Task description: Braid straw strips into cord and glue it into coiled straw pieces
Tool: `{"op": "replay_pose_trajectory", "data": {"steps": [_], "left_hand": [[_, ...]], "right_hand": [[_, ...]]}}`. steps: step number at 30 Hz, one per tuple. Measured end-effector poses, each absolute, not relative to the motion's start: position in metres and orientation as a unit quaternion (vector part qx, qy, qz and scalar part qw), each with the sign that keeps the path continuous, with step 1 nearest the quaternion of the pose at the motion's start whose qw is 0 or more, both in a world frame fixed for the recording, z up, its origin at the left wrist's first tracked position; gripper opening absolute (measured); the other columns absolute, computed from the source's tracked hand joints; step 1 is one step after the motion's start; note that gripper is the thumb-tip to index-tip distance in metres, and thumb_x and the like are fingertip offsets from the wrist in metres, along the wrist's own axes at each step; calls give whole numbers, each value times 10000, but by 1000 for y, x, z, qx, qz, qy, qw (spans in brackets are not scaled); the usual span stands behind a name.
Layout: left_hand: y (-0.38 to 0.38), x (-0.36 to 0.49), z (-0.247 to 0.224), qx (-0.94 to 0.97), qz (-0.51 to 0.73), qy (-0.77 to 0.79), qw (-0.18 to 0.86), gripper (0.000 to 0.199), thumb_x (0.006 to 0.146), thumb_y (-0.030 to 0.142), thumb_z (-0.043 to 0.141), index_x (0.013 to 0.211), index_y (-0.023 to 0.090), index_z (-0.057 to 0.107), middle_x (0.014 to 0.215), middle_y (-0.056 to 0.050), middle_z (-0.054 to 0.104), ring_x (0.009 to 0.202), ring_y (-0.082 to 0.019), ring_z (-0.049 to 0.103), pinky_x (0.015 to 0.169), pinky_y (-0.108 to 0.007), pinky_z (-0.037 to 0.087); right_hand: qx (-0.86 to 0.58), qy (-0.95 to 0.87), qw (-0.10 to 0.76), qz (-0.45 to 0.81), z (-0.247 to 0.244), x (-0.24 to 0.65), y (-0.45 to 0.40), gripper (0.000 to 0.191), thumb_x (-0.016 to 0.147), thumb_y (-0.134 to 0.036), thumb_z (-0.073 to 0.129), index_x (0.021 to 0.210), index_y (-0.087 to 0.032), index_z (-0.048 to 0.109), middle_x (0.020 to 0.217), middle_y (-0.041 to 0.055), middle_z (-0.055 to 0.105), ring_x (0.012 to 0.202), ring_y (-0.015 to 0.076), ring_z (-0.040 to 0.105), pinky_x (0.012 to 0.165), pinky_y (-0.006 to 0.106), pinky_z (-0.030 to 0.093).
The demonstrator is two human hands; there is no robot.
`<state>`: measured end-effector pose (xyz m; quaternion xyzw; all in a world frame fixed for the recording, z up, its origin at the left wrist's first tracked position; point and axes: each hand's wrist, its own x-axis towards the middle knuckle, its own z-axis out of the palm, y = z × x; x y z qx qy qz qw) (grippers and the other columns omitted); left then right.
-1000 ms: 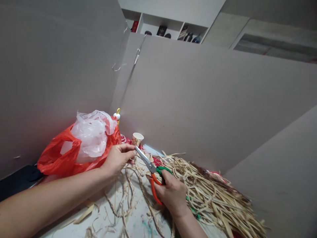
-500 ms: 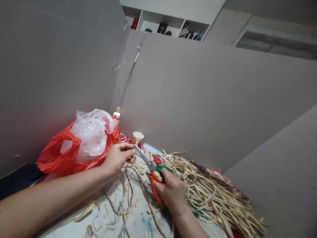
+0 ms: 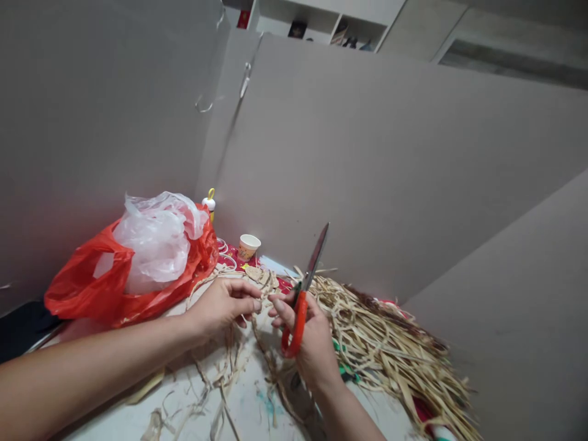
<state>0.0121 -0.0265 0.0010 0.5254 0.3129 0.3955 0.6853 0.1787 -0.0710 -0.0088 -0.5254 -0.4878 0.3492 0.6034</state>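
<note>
My left hand [image 3: 232, 304] is pinched, thumb against fingers, on a thin straw strand; its tip is too small to see clearly. Scissors [image 3: 301, 312] with an orange handle rest in my right hand [image 3: 312, 340], their closed-looking blades pointing up and away. The thumb and fingertips of that hand reach close to the left fingertips. Below both hands, twisted straw cords [image 3: 264, 346] trail over the white tabletop [image 3: 257, 422].
A big heap of dry straw strips [image 3: 395, 349] lies on the right. To the left sits a red plastic bag [image 3: 92, 275] with a clear white bag [image 3: 156, 245] on it. Behind stand a paper cup [image 3: 248, 247] and a white-capped bottle [image 3: 209, 204]. Grey panels [image 3: 367, 165] enclose the table.
The scissors have swung from pointing at the left fingertips to pointing upward. My right hand has turned, its fingers now near the left ones. The view has shifted slightly.
</note>
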Motion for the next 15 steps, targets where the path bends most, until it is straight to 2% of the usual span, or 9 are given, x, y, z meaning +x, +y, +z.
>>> {"op": "replay_pose_trajectory", "data": {"steps": [5,9,12,15], "left_hand": [[-36,15,1,564,345,283,695,288,640,340,779,740,147,591,602,31,598,491,-70,519,488,-196,404],[-32,13,3,551,314,274,723,393,707,518,688,790,139,627,745,-45,687,500,-85,567,492,-212,422],[-30,11,4,551,292,277,731,377,697,480,710,842,134,675,710,-42,692,459,-74,535,462,-201,386],[-31,10,4,551,278,274,738,319,675,391,746,880,152,691,643,-4,670,382,-44,422,388,-183,265]], "right_hand": [[-493,-447,624,410,-2,168,-79,387,622,-366,819,814,-206,524,692,-47,569,550,108,560,534,229,471],[-490,-442,643,389,-1,177,-77,385,649,-356,808,841,-212,507,702,-60,555,552,95,562,534,207,445],[-491,-429,665,363,4,182,-76,390,648,-336,812,847,-215,499,707,-67,548,553,93,558,554,216,456],[-489,-417,677,359,11,182,-77,406,634,-330,820,848,-213,496,695,-65,555,542,96,551,552,225,457]]}}
